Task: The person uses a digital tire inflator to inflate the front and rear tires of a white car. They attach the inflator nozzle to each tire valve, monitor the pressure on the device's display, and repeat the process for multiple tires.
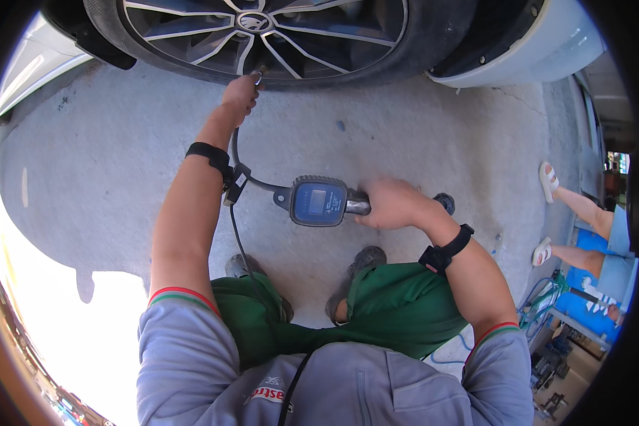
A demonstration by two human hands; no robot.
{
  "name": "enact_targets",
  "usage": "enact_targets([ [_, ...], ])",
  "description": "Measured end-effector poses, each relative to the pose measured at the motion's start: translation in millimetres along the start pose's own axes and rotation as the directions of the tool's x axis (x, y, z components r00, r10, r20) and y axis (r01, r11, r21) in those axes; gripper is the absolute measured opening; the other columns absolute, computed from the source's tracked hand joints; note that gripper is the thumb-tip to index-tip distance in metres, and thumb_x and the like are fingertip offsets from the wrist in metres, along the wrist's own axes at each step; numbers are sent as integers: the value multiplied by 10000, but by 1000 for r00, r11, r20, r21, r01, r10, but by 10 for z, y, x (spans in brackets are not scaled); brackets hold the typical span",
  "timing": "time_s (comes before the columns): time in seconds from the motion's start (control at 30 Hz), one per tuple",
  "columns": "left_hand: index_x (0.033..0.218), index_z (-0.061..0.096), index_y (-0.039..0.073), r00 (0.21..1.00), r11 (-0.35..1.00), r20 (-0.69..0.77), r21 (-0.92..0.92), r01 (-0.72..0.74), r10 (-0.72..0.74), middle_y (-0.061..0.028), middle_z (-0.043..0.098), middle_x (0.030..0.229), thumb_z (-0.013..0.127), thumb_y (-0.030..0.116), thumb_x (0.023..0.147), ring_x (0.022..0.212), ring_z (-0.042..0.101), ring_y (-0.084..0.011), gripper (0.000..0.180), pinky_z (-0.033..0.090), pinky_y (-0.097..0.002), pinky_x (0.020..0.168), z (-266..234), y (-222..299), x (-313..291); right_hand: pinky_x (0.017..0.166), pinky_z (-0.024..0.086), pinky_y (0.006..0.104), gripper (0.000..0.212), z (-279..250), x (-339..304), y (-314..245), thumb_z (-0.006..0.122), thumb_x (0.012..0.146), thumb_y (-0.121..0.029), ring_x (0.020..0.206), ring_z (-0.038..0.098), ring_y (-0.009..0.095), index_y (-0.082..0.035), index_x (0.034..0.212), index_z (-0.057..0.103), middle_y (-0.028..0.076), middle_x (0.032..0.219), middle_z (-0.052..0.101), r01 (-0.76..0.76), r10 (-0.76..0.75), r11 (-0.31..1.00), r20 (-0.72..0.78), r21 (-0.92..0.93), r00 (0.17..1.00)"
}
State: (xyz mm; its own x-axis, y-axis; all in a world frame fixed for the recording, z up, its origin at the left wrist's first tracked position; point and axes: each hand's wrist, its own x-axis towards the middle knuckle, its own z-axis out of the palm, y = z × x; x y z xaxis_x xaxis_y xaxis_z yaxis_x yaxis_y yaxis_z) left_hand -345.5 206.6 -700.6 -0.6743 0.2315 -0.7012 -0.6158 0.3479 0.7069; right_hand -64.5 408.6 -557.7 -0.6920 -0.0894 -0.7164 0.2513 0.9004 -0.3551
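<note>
Currently, the L hand [241, 94] is reaching fwd to the wheel [254, 23] up top, its fingers clenching round the end of a black hose [263, 187]. A small metal fitting [260, 73] is poking out past them, right by the lower rim edge; can't tell if it's touching. The hose is curving back under the L wrist & running to a digital gauge [318, 201], the blue-faced unit w/ a grey screen & dark ribbed surround, which is hanging face-up approx. mid-view, above the concrete floor [149, 135]. R hand [396, 203] is grasping the gauge's metal handle [358, 204], fingers wrapping round it; knuckles are blurring a bit. A dark round part [444, 204] is showing just beyond that hand.

Both wrists are wearing black bands, & a thin cable [238, 234] is trailing from a small box by the L one, down twd the green trousers [412, 305]. Far R, another person's legs [582, 201] are showing, feet wearing white sandals [547, 182], near a blue surface.
</note>
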Motion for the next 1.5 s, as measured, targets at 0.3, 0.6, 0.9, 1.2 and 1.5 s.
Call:
enact_targets([
  [0.3,894,611,75,997,996,-77,81,-23,30,61,385,666,554,451,1029,533,301,-82,404,219,-290,484,24,-113,81,810,561,494,375,-17,-31,-107,710,787,-323,892,717,423,2,973,724,245,927,736,-19,18,998,-2,-55,1000],
  [0.6,866,600,84,997,999,-78,50,11,-7,62,384,663,549,440,1027,522,302,-84,394,219,-293,467,4,-171,104,848,547,483,471,8,-17,48,760,838,-373,949,708,412,21,1088,695,242,967,731,-52,55,998,150,-21,987],
  [0.9,835,602,83,999,999,-32,-30,31,-32,29,445,657,566,427,1011,522,371,-114,388,267,-315,480,56,-185,179,852,544,490,462,15,-24,80,769,841,-363,960,703,427,33,1066,694,263,980,724,-52,52,999,131,-4,990],
  [1.2,823,603,85,998,996,-33,-72,51,-54,30,455,660,570,439,1009,510,378,-113,402,272,-313,470,120,-141,152,780,556,492,374,76,36,180,735,786,-308,838,712,430,43,911,702,270,833,711,16,-17,999,31,39,999],
  [1.5,846,569,89,994,953,-34,-289,89,-103,52,404,646,546,407,1043,495,320,-81,375,214,-273,448,244,-158,65,791,561,500,369,67,123,224,729,771,-301,852,717,426,33,925,704,251,849,722,12,-13,1000,60,19,998],
])
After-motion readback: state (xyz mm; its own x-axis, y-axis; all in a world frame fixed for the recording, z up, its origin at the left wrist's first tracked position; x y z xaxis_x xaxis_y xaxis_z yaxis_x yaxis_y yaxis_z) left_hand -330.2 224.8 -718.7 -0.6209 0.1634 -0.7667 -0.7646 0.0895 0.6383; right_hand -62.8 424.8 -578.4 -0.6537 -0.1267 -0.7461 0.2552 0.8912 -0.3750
